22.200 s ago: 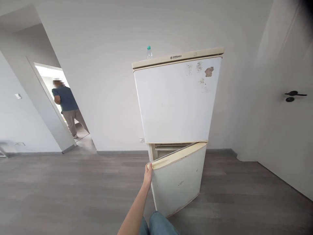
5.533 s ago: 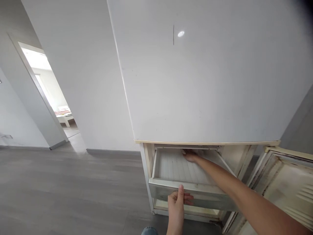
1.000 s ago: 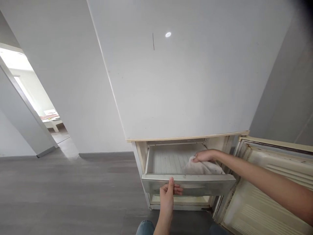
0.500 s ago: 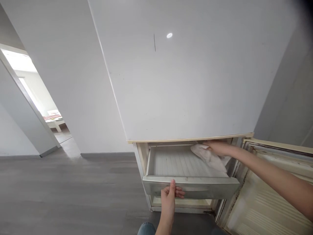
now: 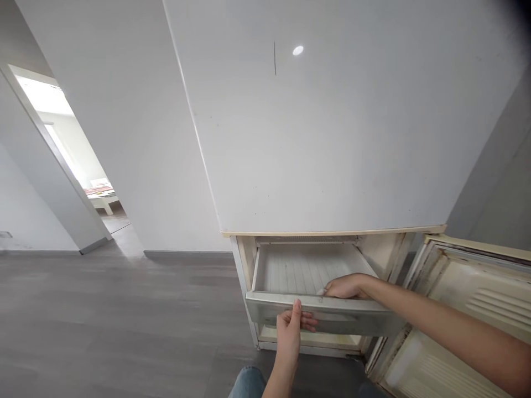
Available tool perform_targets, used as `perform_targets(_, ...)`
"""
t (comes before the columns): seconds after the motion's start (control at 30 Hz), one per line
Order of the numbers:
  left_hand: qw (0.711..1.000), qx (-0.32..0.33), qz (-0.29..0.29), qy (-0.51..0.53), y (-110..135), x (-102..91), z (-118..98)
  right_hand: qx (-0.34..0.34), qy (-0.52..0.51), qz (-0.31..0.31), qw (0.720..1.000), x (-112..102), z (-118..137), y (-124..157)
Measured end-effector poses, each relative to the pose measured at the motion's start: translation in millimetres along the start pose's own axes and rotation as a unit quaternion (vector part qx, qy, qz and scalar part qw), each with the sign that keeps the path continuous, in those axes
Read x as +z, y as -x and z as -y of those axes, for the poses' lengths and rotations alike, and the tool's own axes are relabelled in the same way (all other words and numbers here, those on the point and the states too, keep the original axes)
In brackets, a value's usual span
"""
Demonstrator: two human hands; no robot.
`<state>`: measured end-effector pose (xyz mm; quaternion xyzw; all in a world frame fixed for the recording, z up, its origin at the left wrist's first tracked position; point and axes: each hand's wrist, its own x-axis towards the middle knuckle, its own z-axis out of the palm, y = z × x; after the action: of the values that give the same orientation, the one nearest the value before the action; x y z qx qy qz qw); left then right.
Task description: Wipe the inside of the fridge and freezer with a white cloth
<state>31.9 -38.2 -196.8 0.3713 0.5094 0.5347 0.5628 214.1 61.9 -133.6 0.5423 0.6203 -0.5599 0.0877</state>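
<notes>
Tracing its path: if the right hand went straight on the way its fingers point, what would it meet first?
Probably the left side wall of the drawer; the right hand points leftward just behind the drawer front, and nothing shows in between, though depth is unclear.

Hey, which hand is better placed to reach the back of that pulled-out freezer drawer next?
Right, probably. The right hand is inside the drawer, low on its ribbed floor just behind the front panel, with open floor beyond it. The left hand grips the front panel from outside.
</notes>
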Motion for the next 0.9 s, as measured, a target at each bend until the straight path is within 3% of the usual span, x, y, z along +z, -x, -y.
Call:
perform_targets(0.2,0.999,0.007,0.014,0.036,-5.5,-2.0,9.6,-0.047,0.031,0.032,0.998,25.9,59.3,-29.1)
perform_targets(0.33,0.999,0.008,0.011,0.045,-7.0,-2.6,11.3,-0.095,-0.03,0.06,0.993,47.0,101.7,-45.1)
perform_targets(0.43,0.999,0.011,0.011,0.04,-6.1,-2.4,9.5,-0.131,-0.04,0.038,0.99,57.8,118.9,-48.4)
perform_targets(0.63,0.999,0.013,0.013,0.047,-8.4,-3.2,11.6,-0.152,-0.042,0.033,0.987,47.8,95.7,-37.0)
perform_targets(0.9,0.999,0.001,0.017,0.03,-7.9,-6.9,7.5,-0.151,-0.052,-0.09,0.983,18.3,38.7,7.6)
